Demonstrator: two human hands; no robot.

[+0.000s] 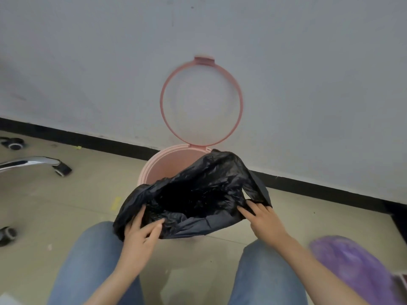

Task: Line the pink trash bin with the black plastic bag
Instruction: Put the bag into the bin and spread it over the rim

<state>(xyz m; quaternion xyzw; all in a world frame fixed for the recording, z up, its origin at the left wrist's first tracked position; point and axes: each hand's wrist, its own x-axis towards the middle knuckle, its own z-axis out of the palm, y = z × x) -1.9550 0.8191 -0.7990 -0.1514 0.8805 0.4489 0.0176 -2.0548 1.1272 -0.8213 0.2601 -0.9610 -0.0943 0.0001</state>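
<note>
The pink trash bin [164,164] stands on the floor against the wall, its pink ring lid [164,106] flipped up and leaning on the wall. The black plastic bag [198,190] is held with its mouth spread wide over the near half of the bin, hiding the bin's front rim. My left hand [141,233] grips the bag's near-left edge, fingers inside the mouth. My right hand [262,216] grips the bag's right edge. The far rim and some of the bin's inside wall still show behind the bag.
A chrome chair base [28,161] with black castors [63,169] lies at the left. A black skirting strip [319,186] runs along the grey wall. My knees in blue jeans [92,260] frame the bin. A purple fuzzy object [352,265] sits at lower right.
</note>
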